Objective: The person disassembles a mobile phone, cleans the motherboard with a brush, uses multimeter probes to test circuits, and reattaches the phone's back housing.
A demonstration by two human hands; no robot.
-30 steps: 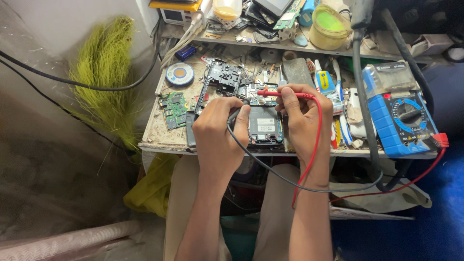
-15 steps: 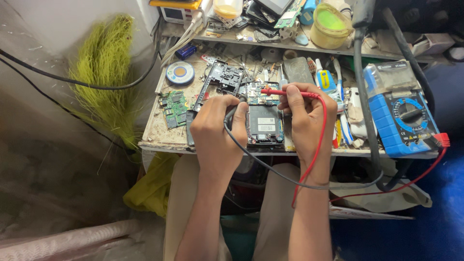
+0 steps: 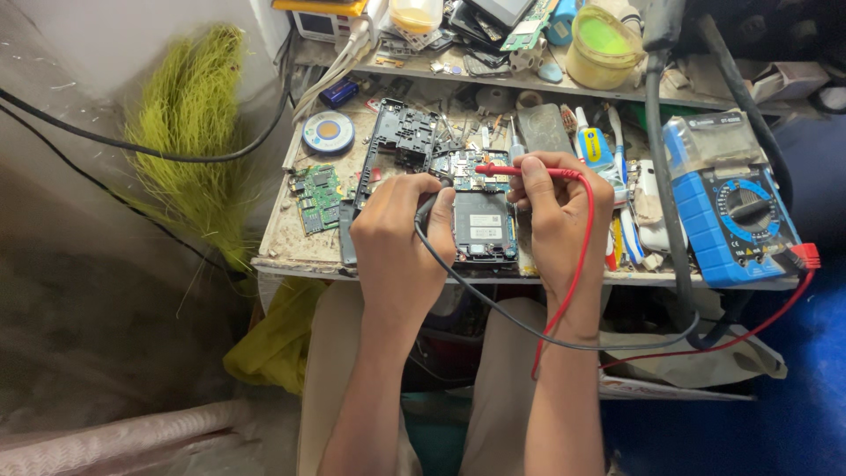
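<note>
Probing underway: right hand (image 3: pixel 560 207) fingers pinch red probe (image 3: pixel 520 171), left hand (image 3: pixel 401 238) wraps black probe (image 3: pixel 425 210). Both at open phone (image 3: pixel 483 225), mid desk (image 3: pixel 291 251). Blue multimeter (image 3: pixel 736 211) right. Reassembly not started.

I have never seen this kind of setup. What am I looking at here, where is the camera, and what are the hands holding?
The one view comes from a camera worn on the person's head, looking down at their own bare hands over a cluttered workbench. The right hand holds a red probe; the left hand grips a black probe, mostly hidden. Both wires run to a blue meter on the right. Between the hands lies an opened phone. Nearby sit a green circuit board, a black phone frame and a round tin.
</note>
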